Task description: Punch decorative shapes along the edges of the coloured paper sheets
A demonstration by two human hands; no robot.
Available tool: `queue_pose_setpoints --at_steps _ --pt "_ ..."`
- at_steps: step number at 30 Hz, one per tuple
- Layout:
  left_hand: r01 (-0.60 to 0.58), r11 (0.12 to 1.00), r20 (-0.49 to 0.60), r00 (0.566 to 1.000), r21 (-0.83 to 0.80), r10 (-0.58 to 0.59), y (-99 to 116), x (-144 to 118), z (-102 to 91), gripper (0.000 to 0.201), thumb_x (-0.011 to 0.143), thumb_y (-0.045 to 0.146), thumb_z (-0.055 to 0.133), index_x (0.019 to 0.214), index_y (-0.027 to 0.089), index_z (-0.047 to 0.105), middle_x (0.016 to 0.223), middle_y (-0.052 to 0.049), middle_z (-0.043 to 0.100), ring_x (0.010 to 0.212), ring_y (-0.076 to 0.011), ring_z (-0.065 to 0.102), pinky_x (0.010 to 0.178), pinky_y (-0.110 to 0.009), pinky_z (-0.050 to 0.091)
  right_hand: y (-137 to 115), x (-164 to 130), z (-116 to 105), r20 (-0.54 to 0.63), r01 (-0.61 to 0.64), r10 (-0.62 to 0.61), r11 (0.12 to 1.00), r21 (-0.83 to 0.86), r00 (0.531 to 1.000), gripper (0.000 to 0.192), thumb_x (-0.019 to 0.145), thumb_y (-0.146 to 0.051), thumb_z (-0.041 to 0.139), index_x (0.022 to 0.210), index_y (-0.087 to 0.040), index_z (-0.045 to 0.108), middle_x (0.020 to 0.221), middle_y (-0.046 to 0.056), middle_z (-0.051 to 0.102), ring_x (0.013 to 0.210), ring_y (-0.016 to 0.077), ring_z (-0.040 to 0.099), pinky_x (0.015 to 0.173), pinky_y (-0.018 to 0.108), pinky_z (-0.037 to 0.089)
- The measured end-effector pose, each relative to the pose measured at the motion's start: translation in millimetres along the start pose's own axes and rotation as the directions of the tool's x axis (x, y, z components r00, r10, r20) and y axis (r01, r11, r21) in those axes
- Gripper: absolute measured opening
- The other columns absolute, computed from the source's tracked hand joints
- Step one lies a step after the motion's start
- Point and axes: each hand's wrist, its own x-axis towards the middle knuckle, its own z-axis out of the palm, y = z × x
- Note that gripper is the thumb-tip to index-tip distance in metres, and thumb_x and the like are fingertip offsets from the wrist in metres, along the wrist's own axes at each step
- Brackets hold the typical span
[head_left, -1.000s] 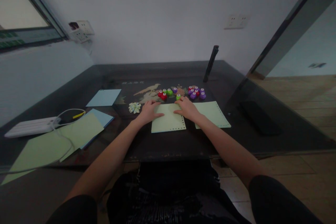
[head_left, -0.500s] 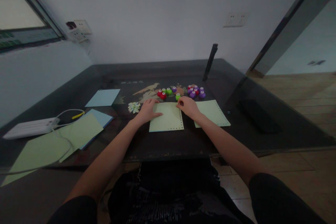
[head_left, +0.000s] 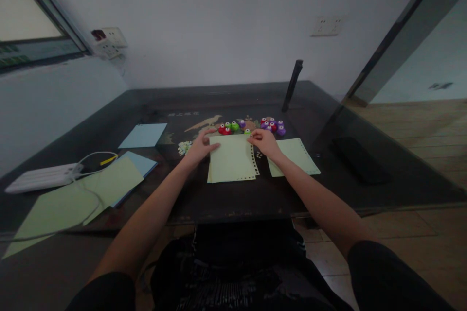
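Both hands grip the far edge of the green sheet (head_left: 232,161), tilting it up from the dark table (head_left: 255,199): left hand (head_left: 200,147) at 1 corner, right hand (head_left: 265,143) at the other. Punches (head_left: 233,127) lie just behind.
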Motion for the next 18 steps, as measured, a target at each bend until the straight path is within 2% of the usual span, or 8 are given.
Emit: queue_pose_setpoints --at_steps 4,8,11,18 --pt "0.098 0.990 0.060 0.994 -0.102 -0.092 4 -4 2.1 0.048 0.067 0.031 0.073 0.110 0.016 0.059 0.095 -0.009 0.069 0.079 -0.0193 0.064 0.071 -0.033 0.050 1 4 -6 -0.031 -0.051 0.056 0.986 0.159 0.998 0.018 0.066 -0.031 0.070 0.073 -0.018 0.059 0.066 0.003 0.067 0.066 0.0190 0.064 0.069 0.034 0.048" --pt "0.130 0.991 0.132 0.983 -0.035 -0.124 0 -4 1.6 0.032 0.070 0.037 0.070 0.091 0.014 0.068 0.088 -0.009 0.071 0.074 -0.0196 0.064 0.067 -0.031 0.049 2 9 -12 -0.079 -0.091 0.119 0.951 0.297 0.990 0.023 0.062 -0.033 0.073 0.072 -0.018 0.059 0.063 0.002 0.065 0.063 0.0180 0.063 0.070 0.036 0.050" --pt "0.141 0.990 0.163 0.976 0.031 -0.144 -4 -4 0.7 0.031 0.072 0.040 0.068 0.085 0.013 0.069 0.083 -0.009 0.071 0.070 -0.0186 0.063 0.064 -0.030 0.048 3 12 -16 -0.117 -0.103 0.155 0.926 0.362 0.981 0.025 0.060 -0.032 0.075 0.071 -0.018 0.059 0.063 0.002 0.065 0.062 0.0176 0.062 0.070 0.037 0.050" --pt "0.128 0.986 0.219 0.964 0.110 -0.150 -2 -5 2.1 0.029 0.075 0.040 0.064 0.082 0.012 0.070 0.080 -0.008 0.071 0.069 -0.0171 0.062 0.065 -0.029 0.046 0 13 -24 -0.165 -0.092 0.163 0.923 0.373 0.973 0.025 0.061 -0.035 0.075 0.072 -0.018 0.060 0.071 0.003 0.066 0.071 0.0179 0.062 0.071 0.035 0.051"
